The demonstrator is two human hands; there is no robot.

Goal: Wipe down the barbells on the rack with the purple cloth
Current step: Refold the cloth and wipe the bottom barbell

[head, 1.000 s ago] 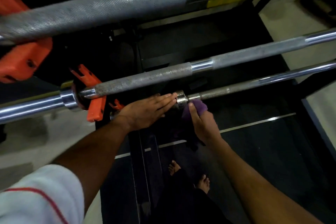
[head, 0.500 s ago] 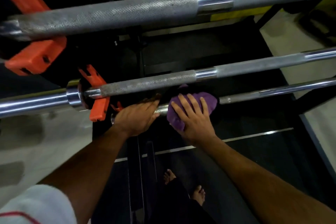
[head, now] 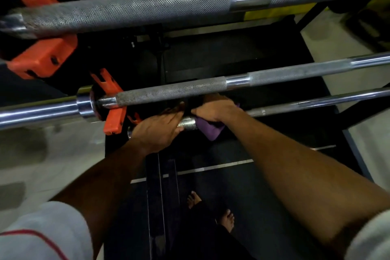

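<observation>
Three barbells lie across the rack, and the work is on the lowest barbell [head: 316,104], the one nearest the person's feet. The right hand [head: 215,110] is curled over this bar, gripping the purple cloth [head: 211,131] round it; a fold of cloth hangs below the bar on the near side. The left hand [head: 156,131] lies on the bar's left end, just beside the right, with fingers fairly straight along the steel. It appears to steady the bar rather than clasp it, though the underside of the hand is hidden. A short bright section of bar [head: 187,125] shows between the two hands.

The middle barbell [head: 179,91] passes just above the right hand's knuckles, so room to work is tight. The top barbell [head: 126,12] and the orange rack hooks [head: 42,57] stand clear of the work.

Judgement: the step in hand is wiping the lowest bar. To do it well, the cloth should stay wrapped fully round the bar, so the underside is cleaned too, and travel in long strokes to the right along the unwiped length. The left hand should hold firm to stop the bar rolling on its hooks. Knuckles risk catching the knurled bar above. The two upper bars look yet to be done.
</observation>
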